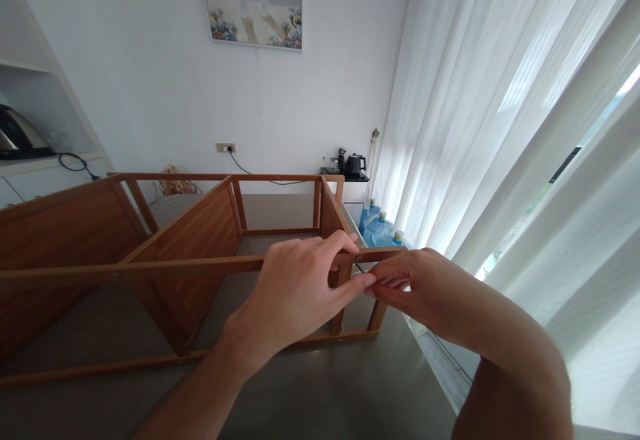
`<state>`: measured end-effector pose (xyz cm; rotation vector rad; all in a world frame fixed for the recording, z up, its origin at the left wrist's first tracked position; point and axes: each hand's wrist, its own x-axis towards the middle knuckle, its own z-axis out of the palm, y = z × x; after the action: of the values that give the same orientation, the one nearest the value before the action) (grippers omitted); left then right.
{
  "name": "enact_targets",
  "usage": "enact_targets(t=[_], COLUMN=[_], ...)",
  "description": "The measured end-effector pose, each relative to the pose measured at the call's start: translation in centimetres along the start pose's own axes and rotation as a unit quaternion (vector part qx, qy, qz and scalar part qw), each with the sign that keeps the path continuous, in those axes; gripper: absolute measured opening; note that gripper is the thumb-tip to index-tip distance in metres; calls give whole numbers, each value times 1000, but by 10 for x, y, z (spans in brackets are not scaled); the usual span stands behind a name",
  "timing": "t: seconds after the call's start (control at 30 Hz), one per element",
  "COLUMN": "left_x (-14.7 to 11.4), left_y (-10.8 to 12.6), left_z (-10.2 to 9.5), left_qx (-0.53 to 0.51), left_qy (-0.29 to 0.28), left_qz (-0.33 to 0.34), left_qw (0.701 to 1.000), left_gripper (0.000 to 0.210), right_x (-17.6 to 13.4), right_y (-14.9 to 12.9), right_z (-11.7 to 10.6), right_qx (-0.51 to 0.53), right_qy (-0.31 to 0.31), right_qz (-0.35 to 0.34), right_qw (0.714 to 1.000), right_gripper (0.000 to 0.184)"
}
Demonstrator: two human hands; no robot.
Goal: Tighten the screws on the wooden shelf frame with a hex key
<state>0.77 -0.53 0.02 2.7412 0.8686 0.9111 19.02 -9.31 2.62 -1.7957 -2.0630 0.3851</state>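
A wooden shelf frame [195, 267] lies on its side on a grey surface [320, 393]. My left hand [300, 283] is closed over the frame near its right end, the index finger on the top rail and the thumb reaching toward my right fingertips. Some of its fingers are hidden behind the wood. My right hand [415, 280] pinches a thin dark metal rod, like a hex key [361, 268], between thumb and fingers. The rod's upper end is close to a bolt [358, 258] in the rail. Most of the rod is covered by my fingers.
Blue water jugs [379, 228] stand beyond the right end, by white curtains [450, 93]. A black kettle [355, 164] sits on a small cabinet at the wall. A cord runs from a wall socket [225, 148]. Another kettle [20, 133] is at far left.
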Motion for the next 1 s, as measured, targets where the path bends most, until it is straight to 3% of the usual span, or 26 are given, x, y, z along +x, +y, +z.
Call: enact_targets(t=[0.2,0.43,1.0], left_x=[0,1,1], left_y=[0,1,-1], left_z=[0,0,3], left_qx=[-5,-4,-9], left_qy=[6,19,27], left_qz=[1,8,7], left_qw=[1000,1000,1000], left_gripper=[35,38,36], right_x=[-15,-17,-10], right_y=[-3,13,13], right_z=[-7,-12,-7], right_qx=[-6,-35,-37], right_qy=[45,75,62], right_qz=[24,22,24], right_qw=[999,996,997], right_gripper=[24,25,29])
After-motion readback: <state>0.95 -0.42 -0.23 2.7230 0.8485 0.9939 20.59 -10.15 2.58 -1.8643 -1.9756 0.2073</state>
